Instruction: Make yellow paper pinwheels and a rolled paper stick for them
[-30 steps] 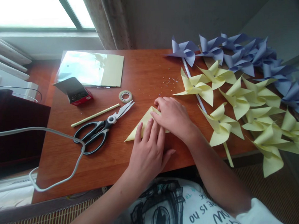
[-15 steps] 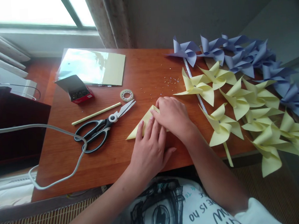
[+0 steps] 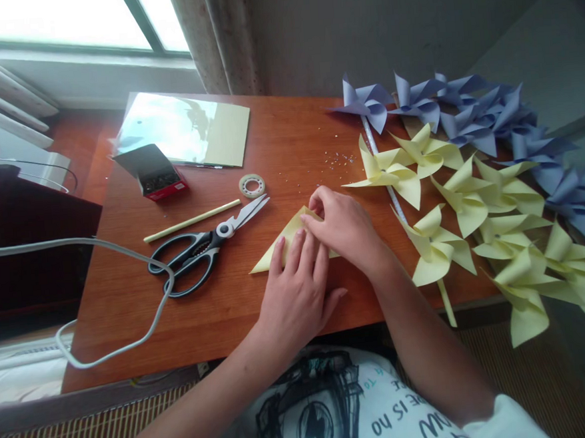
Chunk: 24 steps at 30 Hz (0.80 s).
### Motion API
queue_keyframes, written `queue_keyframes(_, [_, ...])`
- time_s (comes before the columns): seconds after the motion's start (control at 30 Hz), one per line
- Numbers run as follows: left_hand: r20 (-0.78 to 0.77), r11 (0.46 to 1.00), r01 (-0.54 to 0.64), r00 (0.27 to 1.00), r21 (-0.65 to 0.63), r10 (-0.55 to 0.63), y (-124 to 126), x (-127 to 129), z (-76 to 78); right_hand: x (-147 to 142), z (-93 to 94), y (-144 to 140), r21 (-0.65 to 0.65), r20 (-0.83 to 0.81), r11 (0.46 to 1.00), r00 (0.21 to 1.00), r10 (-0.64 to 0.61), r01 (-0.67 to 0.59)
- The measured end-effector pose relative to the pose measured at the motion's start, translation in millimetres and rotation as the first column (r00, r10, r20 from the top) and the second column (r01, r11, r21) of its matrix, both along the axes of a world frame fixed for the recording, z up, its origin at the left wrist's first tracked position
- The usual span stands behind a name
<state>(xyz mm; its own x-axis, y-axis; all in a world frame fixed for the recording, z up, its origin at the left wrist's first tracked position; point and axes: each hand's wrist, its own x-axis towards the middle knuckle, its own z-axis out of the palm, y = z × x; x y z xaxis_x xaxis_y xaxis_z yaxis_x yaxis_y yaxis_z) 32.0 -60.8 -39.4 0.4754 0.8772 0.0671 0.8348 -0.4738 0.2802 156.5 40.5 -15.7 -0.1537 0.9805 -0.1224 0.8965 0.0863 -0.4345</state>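
A sheet of yellow paper (image 3: 277, 248), folded into a triangle, lies on the table in front of me. My left hand (image 3: 294, 285) rests on it with the palm down, its fingers stretched out flat and the thumb held off to the side. At the paper's upper right edge, my right hand (image 3: 343, 225) has its fingers curled and its thumb against the fold. Part of the triangle is hidden beneath both hands. To their left lie black-handled scissors (image 3: 214, 244), with a roll of tape (image 3: 251, 186) beyond the blades.
Yellow pinwheels (image 3: 432, 242) and purple pinwheels (image 3: 417, 100) cover the right side. A thin yellow paper stick (image 3: 192, 220), an open red box (image 3: 162, 185) and a pack of paper (image 3: 226, 133) are at the left. A white cable (image 3: 125, 257) crosses the scissor handles.
My right hand has shifted slightly along the paper's upper edge, and its fingers are more curled. The left hand stays flat on the paper. The view has moved a little.
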Motion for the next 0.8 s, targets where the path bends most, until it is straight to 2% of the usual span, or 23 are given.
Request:
queue_keyframes(0.23, [0.031,1.0,0.004,1.0,0.012,-0.005,-2,0,0.7,11,-2.5,6,-0.038,-0.375,0.997,0.926,0.047,-0.066])
queue_keyframes(0.37, [0.204,0.998,0.012,0.979,0.067,-0.026,1,-12,13.9,18,1.7,2,-0.111,-0.549,0.99,0.836,0.014,-0.09])
queue_keyframes(0.4, [0.271,0.995,-0.014,0.962,0.095,-0.012,4,-17,18.5,19,4.0,-1,-0.132,-0.568,0.986,0.823,0.008,-0.101])
queue_keyframes(0.5, [0.373,0.967,-0.213,0.916,0.14,0.148,19,-33,30.7,22,12.2,-10,-0.2,-0.6,0.97,0.8,-0.011,-0.137])
queue_keyframes(0.57, [0.408,0.966,-0.254,0.888,0.048,0.213,31,-41,35.2,23,17.6,-16,-0.235,-0.619,0.96,0.785,-0.024,-0.155])
queue_keyframes(0.63, [0.482,0.977,-0.155,0.852,-0.146,0.207,42,-47,36.5,23,21.9,-20,-0.252,-0.632,0.953,0.774,-0.029,-0.169])
queue_keyframes(0.7, [0.559,0.955,-0.067,0.798,-0.291,0.226,48,-50,35.6,24,24.6,-24,-0.256,-0.643,0.95,0.765,-0.029,-0.179])
queue_keyframes(0.8, [0.63,0.911,-0.009,0.72,-0.412,0.292,50,-50,32.7,26,25.9,-28,-0.254,-0.656,0.951,0.754,-0.034,-0.177])
